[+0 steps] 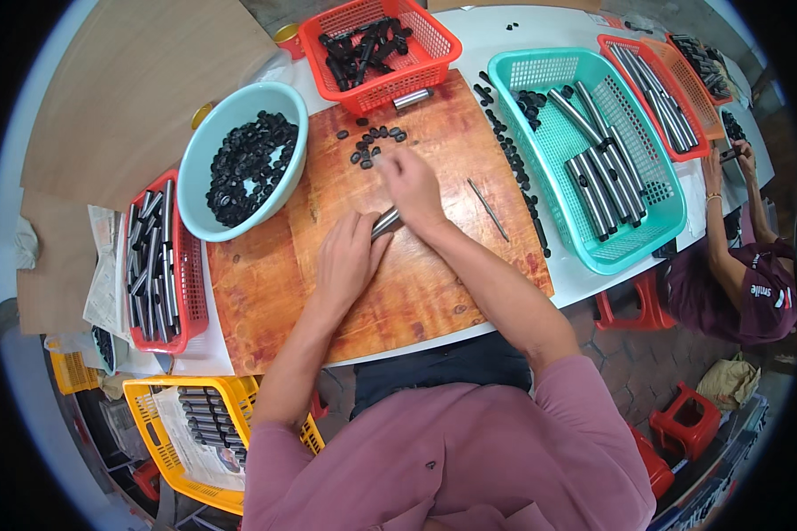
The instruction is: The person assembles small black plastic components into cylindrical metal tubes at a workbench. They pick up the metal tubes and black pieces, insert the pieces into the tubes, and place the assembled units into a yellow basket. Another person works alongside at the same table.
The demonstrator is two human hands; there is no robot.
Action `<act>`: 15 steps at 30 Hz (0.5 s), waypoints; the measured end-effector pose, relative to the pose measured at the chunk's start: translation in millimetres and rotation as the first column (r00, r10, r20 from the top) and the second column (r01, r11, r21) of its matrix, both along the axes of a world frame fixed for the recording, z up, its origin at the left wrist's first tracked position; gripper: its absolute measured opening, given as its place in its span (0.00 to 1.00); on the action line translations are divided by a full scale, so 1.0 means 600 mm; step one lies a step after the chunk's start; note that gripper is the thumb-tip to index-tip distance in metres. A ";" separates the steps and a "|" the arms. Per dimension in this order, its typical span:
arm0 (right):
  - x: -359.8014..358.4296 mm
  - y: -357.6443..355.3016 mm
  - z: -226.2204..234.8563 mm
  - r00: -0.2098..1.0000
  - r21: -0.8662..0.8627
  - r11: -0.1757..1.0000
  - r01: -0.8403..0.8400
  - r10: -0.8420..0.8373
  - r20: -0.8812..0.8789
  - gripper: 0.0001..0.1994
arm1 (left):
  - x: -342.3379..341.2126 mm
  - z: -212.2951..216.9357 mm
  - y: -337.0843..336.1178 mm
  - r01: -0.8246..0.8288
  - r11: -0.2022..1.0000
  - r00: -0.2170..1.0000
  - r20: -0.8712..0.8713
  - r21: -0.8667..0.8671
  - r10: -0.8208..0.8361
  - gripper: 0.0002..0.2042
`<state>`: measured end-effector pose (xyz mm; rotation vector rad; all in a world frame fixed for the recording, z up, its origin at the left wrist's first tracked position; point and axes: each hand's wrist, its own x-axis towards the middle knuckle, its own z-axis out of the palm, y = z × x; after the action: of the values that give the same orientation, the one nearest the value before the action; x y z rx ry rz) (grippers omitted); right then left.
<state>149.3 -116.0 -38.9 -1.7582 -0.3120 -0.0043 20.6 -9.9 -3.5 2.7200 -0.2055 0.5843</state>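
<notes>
My left hand [347, 252] rests on the wooden board [283, 305], its fingers wrapped round a short silver metal tube [385, 223]. Just past the tube, my right hand [410, 186] has its fingers curled together beside a loose cluster of small black caps [399, 136]. Its fingertips are slightly blurred, and what they pinch, if anything, is hidden. A thin metal rod [488, 210] lies on the board to the right of my right forearm.
A pale blue bowl [299, 168] of black caps stands left; a red basket [205, 305] of tubes is beyond it. Another red basket [434, 55] holds black parts at the back. A teal basket [673, 208] with tubes stands right. A co-worker's hands [742, 159] are far right.
</notes>
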 end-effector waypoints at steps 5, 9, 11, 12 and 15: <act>0.025 -0.026 -0.011 0.994 0.294 0.955 0.045 -0.013 -0.109 0.16 | 0.027 -0.018 0.035 -0.290 0.729 0.945 -0.306 -0.620 0.116 0.13; 0.031 -0.030 -0.008 0.998 0.228 0.973 0.034 -0.021 -0.058 0.14 | 0.029 -0.004 0.043 -0.403 0.050 0.906 -0.406 -0.914 -0.119 0.17; 0.026 -0.027 -0.002 0.999 0.159 0.986 0.040 -0.041 0.006 0.13 | 0.028 -0.006 0.040 -0.384 -0.184 0.917 -0.351 -0.905 -0.190 0.18; 0.024 -0.023 -0.001 0.999 0.149 0.988 0.043 -0.047 0.019 0.13 | 0.027 -0.007 0.041 -0.385 -0.193 0.916 -0.348 -0.903 -0.197 0.18; 0.022 -0.019 -0.003 0.998 0.111 0.993 0.050 -0.054 0.033 0.12 | 0.027 -0.011 0.034 -0.396 -0.167 0.912 -0.367 -0.903 -0.181 0.19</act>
<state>162.3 -127.5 -40.5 -1.6579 -0.2864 -0.0889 36.7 10.4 -9.9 1.0701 0.4852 0.0316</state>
